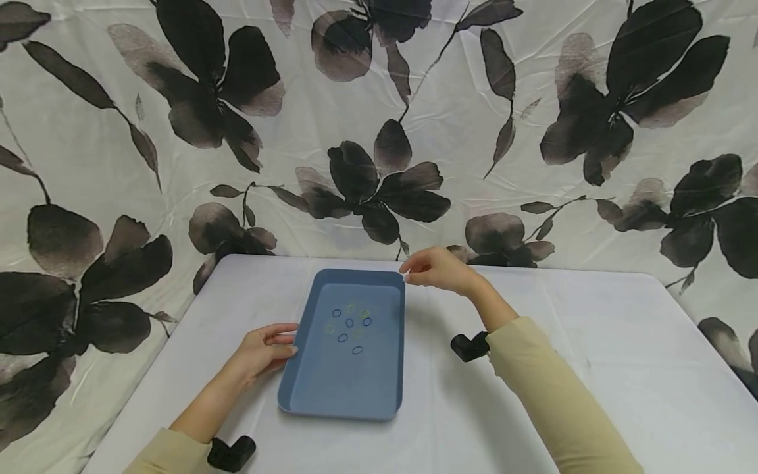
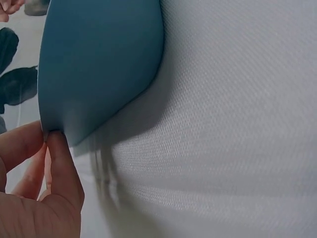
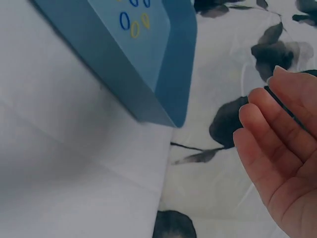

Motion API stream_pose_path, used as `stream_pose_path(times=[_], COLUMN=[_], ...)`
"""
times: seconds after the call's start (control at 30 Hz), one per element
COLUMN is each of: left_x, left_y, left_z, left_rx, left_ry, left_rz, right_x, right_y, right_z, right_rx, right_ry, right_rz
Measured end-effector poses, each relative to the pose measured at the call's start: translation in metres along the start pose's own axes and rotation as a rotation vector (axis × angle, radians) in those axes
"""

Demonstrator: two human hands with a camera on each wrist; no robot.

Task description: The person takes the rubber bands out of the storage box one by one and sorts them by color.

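A blue tray (image 1: 373, 388) with raised sides lies on the white table. Several small thin loops, dark blue (image 1: 357, 350) and yellow (image 1: 329, 328), are scattered over the far half of its floor. My left hand (image 1: 266, 349) is at the tray's left side, and the left wrist view shows its thumb and fingers (image 2: 63, 166) pinching the rim. Close by the far right corner is my right hand (image 1: 441, 270), fingers loosely bent. In the right wrist view that hand (image 3: 287, 153) holds nothing and stands apart from the tray wall (image 3: 99, 59).
White cloth covers the table (image 1: 533, 395), whose back edge runs just behind the tray. Beyond it hangs a curtain (image 1: 284, 145) with dark flowers. Black devices (image 1: 470, 347) are worn at both wrists.
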State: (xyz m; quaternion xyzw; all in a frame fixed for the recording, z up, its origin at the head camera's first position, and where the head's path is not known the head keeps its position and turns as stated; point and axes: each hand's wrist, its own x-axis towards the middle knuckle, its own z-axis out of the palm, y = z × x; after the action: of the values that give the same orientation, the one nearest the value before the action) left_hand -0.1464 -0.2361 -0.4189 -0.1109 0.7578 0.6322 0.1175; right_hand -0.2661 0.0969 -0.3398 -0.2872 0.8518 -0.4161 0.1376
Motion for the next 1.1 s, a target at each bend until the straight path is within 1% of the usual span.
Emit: stream_pose_path(times=[0.2, 0.4, 0.53, 0.67, 0.83, 0.97, 1.1], left_x=[0.001, 0.000, 0.000, -0.001, -0.001, 0.000, 0.000], left_y=[-0.001, -0.005, -0.004, -0.002, 0.000, -0.001, -0.001], left_z=[0.000, 0.001, 0.001, 0.002, 0.001, 0.000, 0.001], left_rx=[-0.012, 0.007, 0.024, 0.050, 0.046, 0.033, 0.032], left_ry=[0.003, 0.015, 0.020, 0.019, 0.014, 0.008, 0.007], left_rz=[-0.022, -0.036, -0.019, 0.009, 0.018, 0.022, 0.018], right_x=[0.015, 0.023, 0.031, 0.039, 0.045, 0.048, 0.049], right_y=[0.004, 0.005, 0.007, 0.007, 0.005, 0.009, 0.015], right_z=[0.016, 0.033, 0.045, 0.056, 0.070, 0.082, 0.095], right_rx=[0.064, 0.108, 0.117, 0.129, 0.130, 0.089, 0.035], right_ry=[-0.013, -0.006, -0.003, -0.009, 0.005, 0.048, 0.090], right_rz=[0.040, 0.046, 0.036, 0.046, 0.041, 0.036, 0.076])
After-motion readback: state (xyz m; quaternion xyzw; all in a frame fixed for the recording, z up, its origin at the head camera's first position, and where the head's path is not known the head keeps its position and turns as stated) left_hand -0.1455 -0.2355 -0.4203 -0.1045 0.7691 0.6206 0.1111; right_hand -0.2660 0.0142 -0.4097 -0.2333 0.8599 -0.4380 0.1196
